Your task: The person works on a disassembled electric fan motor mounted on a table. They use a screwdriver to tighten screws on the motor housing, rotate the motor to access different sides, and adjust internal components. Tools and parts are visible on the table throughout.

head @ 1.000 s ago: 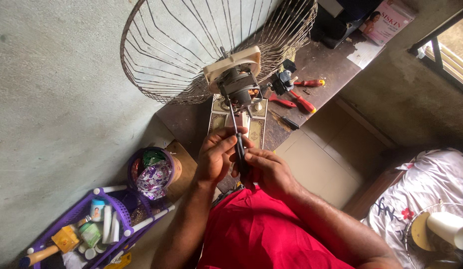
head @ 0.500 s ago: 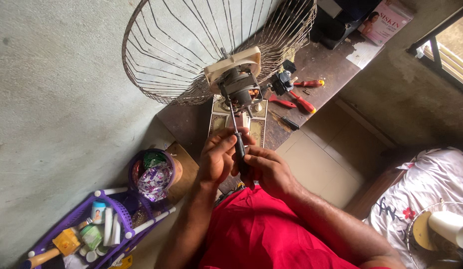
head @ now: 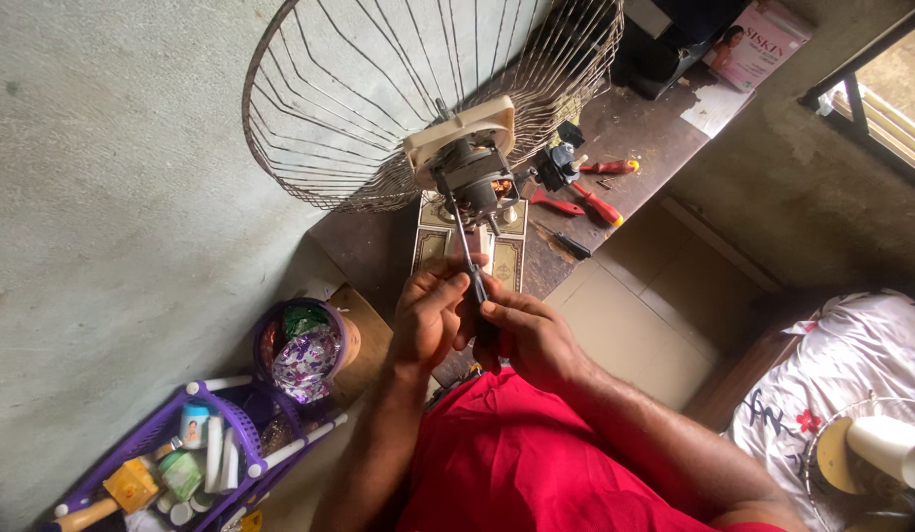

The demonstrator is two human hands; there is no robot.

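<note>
Item: long slim screwdriver with a dark handle and bare metal shaft [head: 469,271], lying between both hands at the centre of the view and pointing toward 12 o'clock, its tip meeting the exposed grey metal fan motor [head: 474,180]. The motor is sitting on a cream plastic mount against the round wire fan guard [head: 378,89], which is standing on the dark brown wooden table [head: 378,246].

Left hand [head: 428,317]: fingers are curling narrowly around the shaft just above the handle. Right hand [head: 531,335]: fingers are closing around the dark handle, at 4 o'clock from the left hand; the two hands are touching.

Surroundings: red-handled screwdrivers [head: 600,202] are lying on the table at 2 o'clock from the hands. A purple plastic rack of small bottles and jars [head: 226,433] is standing at 8 o'clock. A patterned booklet [head: 507,256] is lying beneath the motor.
</note>
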